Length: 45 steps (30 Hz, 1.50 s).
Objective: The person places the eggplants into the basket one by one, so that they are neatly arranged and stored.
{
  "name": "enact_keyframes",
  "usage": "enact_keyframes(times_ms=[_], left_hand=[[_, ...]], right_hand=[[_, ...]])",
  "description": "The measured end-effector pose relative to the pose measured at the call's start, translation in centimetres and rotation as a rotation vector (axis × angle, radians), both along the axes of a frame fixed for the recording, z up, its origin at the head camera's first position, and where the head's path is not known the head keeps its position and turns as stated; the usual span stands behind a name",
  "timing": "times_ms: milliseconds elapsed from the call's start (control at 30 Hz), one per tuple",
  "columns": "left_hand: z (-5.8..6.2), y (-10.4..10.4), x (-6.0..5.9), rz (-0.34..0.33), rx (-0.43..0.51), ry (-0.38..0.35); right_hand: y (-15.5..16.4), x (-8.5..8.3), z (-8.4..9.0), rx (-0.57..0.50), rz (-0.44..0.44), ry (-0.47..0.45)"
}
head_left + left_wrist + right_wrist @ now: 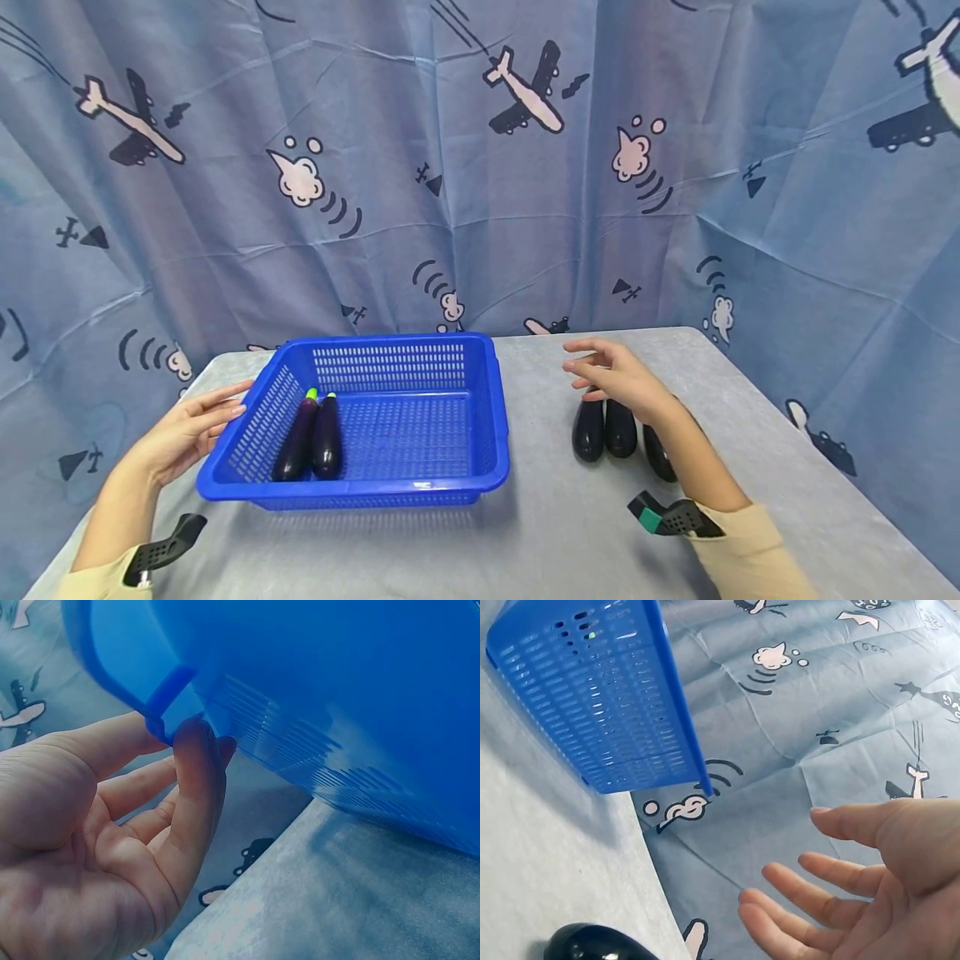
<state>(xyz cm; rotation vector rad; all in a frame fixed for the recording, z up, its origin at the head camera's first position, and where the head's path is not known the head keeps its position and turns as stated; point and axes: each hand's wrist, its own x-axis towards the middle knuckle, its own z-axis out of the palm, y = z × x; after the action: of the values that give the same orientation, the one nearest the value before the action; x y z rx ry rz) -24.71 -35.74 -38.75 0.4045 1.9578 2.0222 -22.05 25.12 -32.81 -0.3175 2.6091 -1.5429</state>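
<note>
A blue plastic basket [405, 486] stands at the left of the table, with two dark purple eggplants [327, 442] lying side by side against its left part. My left hand [183, 433] is at the basket's left rim; in the left wrist view its thumb and curled fingers [196, 787] hold the rim edge. Over on the right, three more eggplants [588, 432] lie on the table, partly hidden by my right hand and forearm. My right hand [615, 379] hovers above them with loosely bent, spread fingers and nothing in its grasp. One eggplant [592, 945] also shows in the right wrist view.
The grey-white table [555, 533] extends between the basket and the loose eggplants. A blue curtain [405, 167] printed with airplanes hangs behind the table and along its right side. Each wrist carries a black band-like mount [678, 517].
</note>
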Motion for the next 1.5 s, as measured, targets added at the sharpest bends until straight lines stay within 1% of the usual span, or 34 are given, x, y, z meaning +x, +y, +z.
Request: enact_keyframes(times_ms=[233,400,533,700,900,1133,1367,1500], left_hand=[[0.1,-0.2,0.1,-0.018,0.032,-0.009],[0.1,-0.1,0.1,-0.013,0.014,0.0],[0.0,0.0,0.1,-0.012,0.019,0.004],[0.0,0.2,0.3,-0.017,0.029,0.008],[0.1,0.1,0.3,-0.009,0.026,0.001],[0.2,0.2,0.2,-0.006,0.025,-0.004],[0.3,0.2,0.2,0.018,0.013,-0.015],[0.3,0.2,0.2,0.018,0.019,-0.021]], right_hand=[[0.1,-0.7,-0.9,0.047,-0.066,-0.072],[0.4,-0.8,-1.3,0.09,-0.1,-0.107],[0.8,-0.8,-1.5,0.121,-0.122,-0.121],[1.0,-1.1,-1.8,0.164,-0.144,-0.141],[1.0,-1.1,-2.0,0.214,-0.138,-0.162],[0.5,-1.2,-2.5,0.265,-0.152,-0.144],[-0.1,-1.4,-3.1,0.333,-0.145,-0.078],[-0.3,-1.6,-3.7,0.334,-0.133,-0.046]])
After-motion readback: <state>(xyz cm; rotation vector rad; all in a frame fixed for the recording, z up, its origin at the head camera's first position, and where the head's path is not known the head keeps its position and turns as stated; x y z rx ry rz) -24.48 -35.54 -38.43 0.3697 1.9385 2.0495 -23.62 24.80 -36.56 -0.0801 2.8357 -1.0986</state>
